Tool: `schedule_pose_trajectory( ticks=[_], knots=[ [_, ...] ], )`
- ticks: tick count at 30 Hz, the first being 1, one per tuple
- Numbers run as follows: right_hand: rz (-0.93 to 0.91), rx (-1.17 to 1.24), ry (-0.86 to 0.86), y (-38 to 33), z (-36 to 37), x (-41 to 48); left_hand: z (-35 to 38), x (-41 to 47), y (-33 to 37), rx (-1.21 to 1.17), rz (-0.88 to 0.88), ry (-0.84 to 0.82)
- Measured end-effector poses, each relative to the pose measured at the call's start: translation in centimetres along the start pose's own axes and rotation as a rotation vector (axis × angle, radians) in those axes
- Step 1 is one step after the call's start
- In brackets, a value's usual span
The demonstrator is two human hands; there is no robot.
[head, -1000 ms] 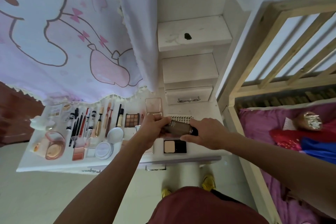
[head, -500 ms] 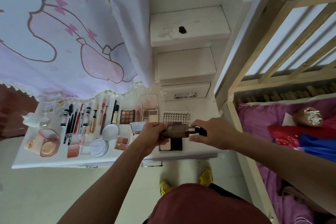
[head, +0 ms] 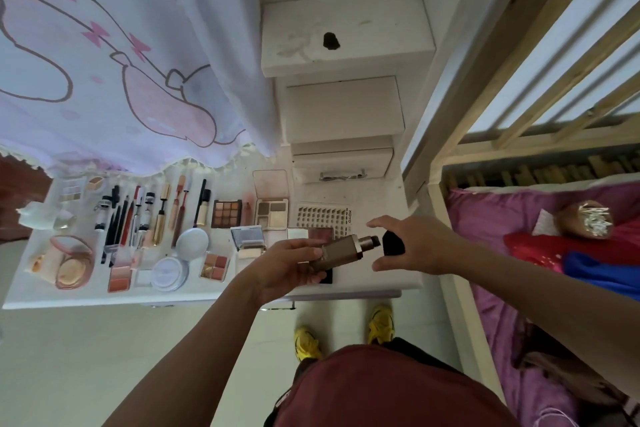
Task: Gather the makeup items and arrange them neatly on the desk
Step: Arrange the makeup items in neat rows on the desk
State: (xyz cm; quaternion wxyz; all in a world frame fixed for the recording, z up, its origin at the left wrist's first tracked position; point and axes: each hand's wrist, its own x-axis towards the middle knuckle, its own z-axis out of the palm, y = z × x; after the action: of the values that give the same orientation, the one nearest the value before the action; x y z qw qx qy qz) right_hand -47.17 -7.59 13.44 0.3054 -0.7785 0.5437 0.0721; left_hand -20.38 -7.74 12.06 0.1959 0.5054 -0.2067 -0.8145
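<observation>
Left hand [head: 287, 263] grips foundation bottle [head: 341, 251], pump [head: 369, 241] toward 3 o'clock; there right hand [head: 415, 246] loosely holds black cap [head: 393, 243], just clear.

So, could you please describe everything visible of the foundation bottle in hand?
The foundation bottle is squarish, matte taupe-brown, with a silver collar and a dark bare pump. The left hand grips its base; it lies nearly level above the desk, pump pointing right toward the black cap in the right hand.
</observation>
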Motion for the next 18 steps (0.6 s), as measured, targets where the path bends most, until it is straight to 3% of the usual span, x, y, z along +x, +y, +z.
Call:
schedule_pose_trajectory(
  ticks=[7,12,18],
  knots=[
    [0.180,0.451,0.133,4.8,0.7,-0.7,1.2,2.2,-3.0,-0.066,-0.058,-0.064],
    [0.397,0.820,0.149,7.0,2.5,0.6,4.0,5.3,-5.0,0.255,-0.060,0.162],
    [0.533,0.862,0.084,10.4,3.9,1.7,6.7,9.6,-6.5,0.444,-0.052,0.401]
  ],
)
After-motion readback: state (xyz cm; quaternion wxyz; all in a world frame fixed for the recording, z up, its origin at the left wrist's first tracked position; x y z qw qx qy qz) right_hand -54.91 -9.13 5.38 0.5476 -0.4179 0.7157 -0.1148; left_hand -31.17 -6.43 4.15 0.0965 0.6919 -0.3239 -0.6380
